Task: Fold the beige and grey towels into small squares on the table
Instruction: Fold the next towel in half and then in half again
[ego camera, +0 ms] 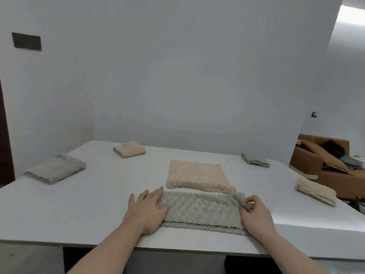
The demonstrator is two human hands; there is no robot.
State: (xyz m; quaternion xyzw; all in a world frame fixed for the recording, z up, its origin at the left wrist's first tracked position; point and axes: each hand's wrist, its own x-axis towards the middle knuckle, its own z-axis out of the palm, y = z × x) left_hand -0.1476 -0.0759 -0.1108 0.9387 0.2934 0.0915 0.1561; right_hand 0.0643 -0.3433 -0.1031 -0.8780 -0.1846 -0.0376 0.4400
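Tabletop (88, 210) is seen carrying a grey towel (201, 209), folded into a long band at the near edge. The left hand (147, 209) is laid flat and open on the band's left end. The band's right corner is pinched and lifted by the right hand (255, 213). A beige towel (197, 176), folded once, is noted just beyond the grey towel.

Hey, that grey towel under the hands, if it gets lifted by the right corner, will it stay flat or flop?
The grey towel will probably flop: the corner pinched by the right hand already bends limply. It looks light and thick, with a nubbly weave. Its folded layers may slide apart, since only the left hand lies flat on them.
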